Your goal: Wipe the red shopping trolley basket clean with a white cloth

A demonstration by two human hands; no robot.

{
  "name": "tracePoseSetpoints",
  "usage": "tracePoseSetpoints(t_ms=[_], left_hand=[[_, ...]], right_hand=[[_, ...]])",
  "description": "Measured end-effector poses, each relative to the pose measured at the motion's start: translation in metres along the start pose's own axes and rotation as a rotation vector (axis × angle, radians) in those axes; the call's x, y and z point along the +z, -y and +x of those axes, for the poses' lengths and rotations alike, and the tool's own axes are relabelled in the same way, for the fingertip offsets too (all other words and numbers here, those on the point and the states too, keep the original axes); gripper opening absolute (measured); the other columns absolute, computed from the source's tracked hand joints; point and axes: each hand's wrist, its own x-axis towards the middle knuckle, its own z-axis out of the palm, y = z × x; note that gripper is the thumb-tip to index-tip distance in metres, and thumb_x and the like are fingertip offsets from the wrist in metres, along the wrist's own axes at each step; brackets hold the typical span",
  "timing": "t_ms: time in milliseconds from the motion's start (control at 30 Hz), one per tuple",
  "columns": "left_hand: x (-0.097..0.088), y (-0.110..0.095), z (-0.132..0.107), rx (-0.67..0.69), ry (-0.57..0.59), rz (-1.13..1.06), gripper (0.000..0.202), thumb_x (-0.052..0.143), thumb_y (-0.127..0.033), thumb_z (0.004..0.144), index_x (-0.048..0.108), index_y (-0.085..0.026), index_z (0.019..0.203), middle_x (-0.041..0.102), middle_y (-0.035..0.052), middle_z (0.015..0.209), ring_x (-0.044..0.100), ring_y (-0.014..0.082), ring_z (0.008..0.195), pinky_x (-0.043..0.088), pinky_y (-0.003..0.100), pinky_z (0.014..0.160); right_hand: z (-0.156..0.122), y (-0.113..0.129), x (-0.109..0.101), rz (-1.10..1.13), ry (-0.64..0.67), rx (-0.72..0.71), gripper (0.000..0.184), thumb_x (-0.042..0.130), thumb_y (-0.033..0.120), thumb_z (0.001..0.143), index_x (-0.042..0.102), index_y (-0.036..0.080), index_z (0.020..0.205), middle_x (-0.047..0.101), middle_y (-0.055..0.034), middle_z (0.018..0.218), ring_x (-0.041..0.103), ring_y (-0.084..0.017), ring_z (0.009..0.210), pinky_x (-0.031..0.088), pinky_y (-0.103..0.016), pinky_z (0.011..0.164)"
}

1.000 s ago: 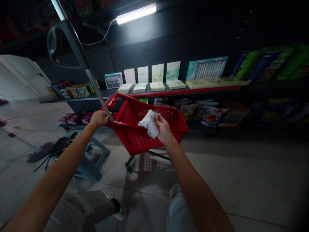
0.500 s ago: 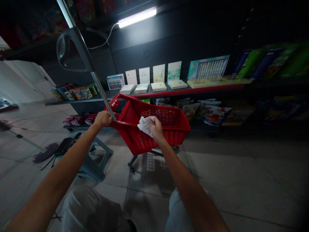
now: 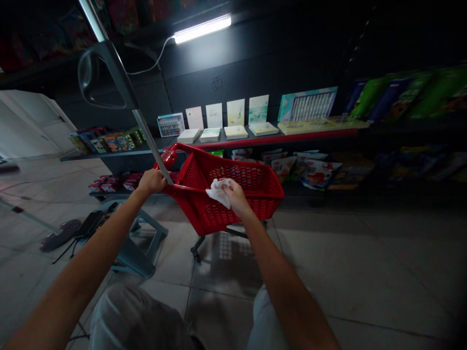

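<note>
A red plastic shopping basket on wheels stands on the tiled floor in front of me. My left hand is closed around the base of its long metal pull handle, which rises up to the left to a grey grip loop. My right hand is closed on a crumpled white cloth and presses it against the basket's near rim.
Dark shelves behind the basket carry notebooks, paint sets and coloured packs. A grey step stool stands left of the basket, with dark cables and flat objects on the floor beyond it. My knees show at the bottom.
My right hand has brought the white cloth down from above the basket's rim onto the rim. The view shifted slightly as my legs drew in; my left hand kept its hold.
</note>
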Motion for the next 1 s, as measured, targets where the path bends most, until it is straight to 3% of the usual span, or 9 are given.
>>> tracePoseSetpoints(t_ms=[133, 233, 400, 533, 667, 800, 900, 1000], left_hand=[[0.002, 0.003, 0.001, 0.024, -0.015, -0.016, 0.054, 0.034, -0.047, 0.101, 0.081, -0.021, 0.106, 0.080, 0.0169, 0.104, 0.074, 0.0314, 0.100, 0.047, 0.033, 0.080], [0.005, 0.007, 0.004, 0.042, -0.024, -0.031, 0.053, 0.034, -0.046, 0.102, 0.080, -0.020, 0.106, 0.080, 0.0171, 0.102, 0.074, 0.0297, 0.101, 0.047, 0.032, 0.081], [0.009, 0.006, 0.006, -0.092, -0.069, -0.011, 0.055, 0.030, -0.044, 0.104, 0.077, -0.017, 0.115, 0.079, 0.0195, 0.107, 0.074, 0.0324, 0.102, 0.047, 0.035, 0.081], [0.014, 0.003, 0.005, -0.181, -0.117, -0.074, 0.050, 0.033, -0.043, 0.104, 0.073, -0.017, 0.117, 0.078, 0.0189, 0.104, 0.074, 0.0322, 0.098, 0.048, 0.036, 0.081], [0.024, 0.004, -0.002, -0.178, -0.306, -0.254, 0.039, 0.034, -0.031, 0.101, 0.069, -0.016, 0.113, 0.075, 0.0164, 0.106, 0.070, 0.0284, 0.104, 0.049, 0.035, 0.088], [0.032, 0.004, -0.013, -0.176, -0.477, -0.453, 0.036, 0.035, -0.025, 0.097, 0.059, -0.016, 0.123, 0.071, 0.0122, 0.109, 0.067, 0.0246, 0.104, 0.050, 0.035, 0.093], [0.033, 0.001, -0.018, -0.192, -0.482, -0.493, 0.035, 0.037, -0.026, 0.098, 0.055, -0.017, 0.126, 0.071, 0.0097, 0.106, 0.068, 0.0233, 0.098, 0.050, 0.034, 0.092], [0.032, 0.000, -0.018, -0.176, -0.449, -0.403, 0.029, 0.039, -0.025, 0.097, 0.058, -0.018, 0.118, 0.071, 0.0109, 0.105, 0.067, 0.0259, 0.101, 0.049, 0.036, 0.094]], right_hand=[[-0.004, 0.011, 0.008, -0.191, 0.144, -0.162, 0.031, 0.062, 0.048, 0.091, 0.074, 0.022, 0.104, 0.077, -0.0057, 0.106, 0.069, -0.022, 0.099, 0.052, -0.038, 0.095], [-0.005, 0.019, 0.007, -0.254, 0.154, -0.248, 0.032, 0.056, 0.048, 0.097, 0.074, 0.022, 0.102, 0.076, -0.0050, 0.104, 0.069, -0.022, 0.097, 0.051, -0.034, 0.091], [-0.006, 0.008, -0.005, -0.589, 0.120, -0.228, 0.034, 0.048, 0.045, 0.099, 0.070, 0.021, 0.090, 0.070, -0.0045, 0.081, 0.063, -0.020, 0.075, 0.046, -0.030, 0.073], [-0.009, -0.002, -0.012, -0.780, 0.136, -0.208, 0.031, 0.048, 0.040, 0.099, 0.069, 0.023, 0.084, 0.068, -0.0055, 0.080, 0.061, -0.021, 0.073, 0.045, -0.030, 0.073], [-0.009, 0.003, -0.014, -0.745, 0.147, -0.242, 0.030, 0.047, 0.043, 0.099, 0.069, 0.025, 0.089, 0.069, -0.0044, 0.083, 0.061, -0.020, 0.076, 0.045, -0.029, 0.072], [-0.003, 0.014, -0.015, -0.587, 0.076, -0.267, 0.034, 0.045, 0.050, 0.099, 0.065, 0.025, 0.086, 0.068, -0.0030, 0.080, 0.062, -0.021, 0.077, 0.048, -0.029, 0.073], [0.002, 0.019, -0.015, -0.438, 0.005, -0.263, 0.043, 0.048, 0.062, 0.096, 0.067, 0.024, 0.089, 0.072, -0.0048, 0.088, 0.064, -0.023, 0.085, 0.051, -0.033, 0.083], [0.006, 0.021, -0.011, -0.220, -0.003, -0.186, 0.053, 0.055, 0.073, 0.089, 0.070, 0.023, 0.098, 0.075, -0.0065, 0.103, 0.068, -0.024, 0.098, 0.053, -0.036, 0.092]])
